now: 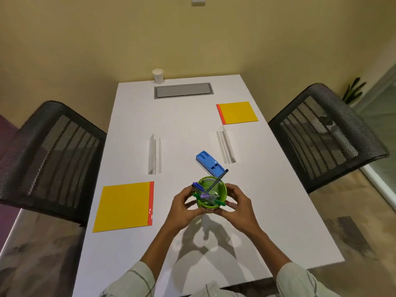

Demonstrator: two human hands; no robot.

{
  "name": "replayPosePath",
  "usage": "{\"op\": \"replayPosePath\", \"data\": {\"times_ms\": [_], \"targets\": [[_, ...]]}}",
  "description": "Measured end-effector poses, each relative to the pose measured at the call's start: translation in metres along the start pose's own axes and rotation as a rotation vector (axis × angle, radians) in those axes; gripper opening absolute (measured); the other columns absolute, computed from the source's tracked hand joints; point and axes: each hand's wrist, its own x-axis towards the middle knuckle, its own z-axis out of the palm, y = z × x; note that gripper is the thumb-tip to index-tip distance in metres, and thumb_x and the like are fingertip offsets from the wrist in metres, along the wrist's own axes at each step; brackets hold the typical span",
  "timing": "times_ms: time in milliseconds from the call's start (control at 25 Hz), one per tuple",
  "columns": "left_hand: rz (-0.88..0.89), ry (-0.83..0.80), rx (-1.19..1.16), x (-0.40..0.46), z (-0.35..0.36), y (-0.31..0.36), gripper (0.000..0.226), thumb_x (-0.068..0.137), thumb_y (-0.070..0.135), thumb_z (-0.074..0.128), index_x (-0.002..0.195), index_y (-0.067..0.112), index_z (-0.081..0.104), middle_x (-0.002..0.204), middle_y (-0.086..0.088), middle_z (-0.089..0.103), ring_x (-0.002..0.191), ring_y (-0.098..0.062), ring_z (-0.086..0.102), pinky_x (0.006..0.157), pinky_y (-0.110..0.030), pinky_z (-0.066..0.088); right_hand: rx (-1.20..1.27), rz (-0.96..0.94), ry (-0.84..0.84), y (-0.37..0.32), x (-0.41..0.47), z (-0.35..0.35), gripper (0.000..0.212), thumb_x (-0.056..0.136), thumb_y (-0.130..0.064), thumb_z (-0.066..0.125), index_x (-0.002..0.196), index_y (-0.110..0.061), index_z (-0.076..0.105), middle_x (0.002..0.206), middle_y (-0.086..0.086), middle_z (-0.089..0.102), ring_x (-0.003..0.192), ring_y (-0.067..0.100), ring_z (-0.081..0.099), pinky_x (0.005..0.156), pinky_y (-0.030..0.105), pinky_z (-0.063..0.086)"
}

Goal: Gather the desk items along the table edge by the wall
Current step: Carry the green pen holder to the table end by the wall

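Green mesh pen cup [215,195], seemingly pen-filled

From my feed I see a white table [192,116] running up to a plain beige wall [107,39], with a grey recessed panel [183,90] set into its far end and a small white plate [198,0] on the wall above. Two black mesh chairs flank it — one on the left [51,155], one on the right [325,133]. The floor [347,221] looks like mottled stone, and a green plant [353,90] stands in the far right corner beside a glass partition [383,99].
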Motion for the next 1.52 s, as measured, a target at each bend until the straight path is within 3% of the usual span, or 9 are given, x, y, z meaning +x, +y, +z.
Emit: {"op": "replayPosePath", "data": {"times_ms": [400, 520, 640, 800, 1080, 1240, 1360, 1520], "targets": [[0.038, -0.219, 0.04, -0.034, 0.06, 0.003, 0.065, 0.063, 0.034, 0.091, 0.122, 0.037, 0.063, 0.119, 0.01, 0.07, 0.115, -0.011, 0.063, 0.088, -0.024, 0.056, -0.008, 0.052, 0.229, 0.01, -0.09, -0.042, 0.071, 0.06, -0.037, 0.094, 0.121, -0.036, 0.06, 0.116, -0.019, 0.067, 0.114, 0.007, 0.064, 0.086, 0.02, 0.057], [0.056, -0.27, 0.053, -0.042, 0.086, 0.013, 0.068, 0.062, 0.036, 0.092, 0.124, 0.034, 0.062, 0.12, 0.009, 0.069, 0.116, -0.012, 0.063, 0.09, -0.028, 0.057, -0.013, 0.038, 0.284, 0.008, -0.113, -0.066, 0.071, 0.058, -0.048, 0.092, 0.12, -0.038, 0.06, 0.115, -0.019, 0.067, 0.113, 0.007, 0.064, 0.085, 0.02, 0.057], [0.084, -0.319, 0.075, -0.047, 0.122, 0.027, 0.069, 0.063, 0.034, 0.091, 0.126, 0.03, 0.062, 0.12, 0.009, 0.07, 0.116, -0.013, 0.063, 0.088, -0.028, 0.057, -0.002, 0.029, 0.343, 0.012, -0.136, -0.097, 0.069, 0.059, -0.039, 0.095, 0.119, -0.039, 0.061, 0.115, -0.015, 0.069, 0.112, 0.01, 0.065, 0.085, 0.026, 0.059], [0.115, -0.379, 0.096, -0.064, 0.198, 0.046, 0.067, 0.066, 0.027, 0.09, 0.127, 0.023, 0.063, 0.121, 0.006, 0.069, 0.116, -0.015, 0.063, 0.09, -0.034, 0.058, -0.01, 0.012, 0.423, 0.016, -0.182, -0.161, 0.067, 0.061, -0.038, 0.093, 0.118, -0.045, 0.06, 0.116, -0.018, 0.069, 0.112, 0.009, 0.065, 0.088, 0.03, 0.059], [0.153, -0.543, 0.132, -0.094, 0.372, 0.063, 0.074, 0.058, 0.045, 0.091, 0.125, 0.032, 0.063, 0.117, 0.011, 0.071, 0.111, -0.01, 0.065, 0.087, -0.033, 0.057, 0.012, 0.032, 0.628, 0.038, -0.286, -0.297, 0.071, 0.059, -0.027, 0.094, 0.121, -0.041, 0.062, 0.119, -0.014, 0.07, 0.112, 0.005, 0.066, 0.089, 0.031, 0.059], [0.221, -0.685, 0.208, -0.096, 0.464, 0.071, 0.069, 0.061, 0.036, 0.092, 0.124, 0.029, 0.065, 0.112, 0.005, 0.074, 0.103, -0.015, 0.07, 0.086, -0.033, 0.058, 0.012, 0.067, 0.773, 0.048, -0.336, -0.362, 0.072, 0.053, -0.043, 0.095, 0.117, -0.049, 0.061, 0.118, -0.018, 0.069, 0.112, 0.001, 0.064, 0.089, 0.035, 0.057], [0.207, -0.757, 0.233, -0.089, 0.527, 0.074, 0.081, 0.056, 0.037, 0.093, 0.128, 0.016, 0.063, 0.117, 0.0, 0.072, 0.109, -0.014, 0.067, 0.093, -0.037, 0.055, 0.032, 0.086, 0.891, 0.056, -0.36, -0.403, 0.076, 0.051, -0.046, 0.094, 0.119, -0.041, 0.061, 0.118, -0.017, 0.07, 0.112, 0.002, 0.064, 0.089, 0.036, 0.059], [0.163, -0.881, 0.245, -0.072, 0.603, 0.074, 0.08, 0.058, 0.019, 0.094, 0.13, 0.01, 0.061, 0.118, -0.002, 0.071, 0.108, -0.013, 0.067, 0.089, -0.032, 0.053, 0.046, 0.123, 1.01, 0.071, -0.372, -0.453, 0.076, 0.055, -0.029, 0.095, 0.123, -0.024, 0.062, 0.116, -0.007, 0.072, 0.112, 0.006, 0.066, 0.09, 0.042, 0.06]]}}
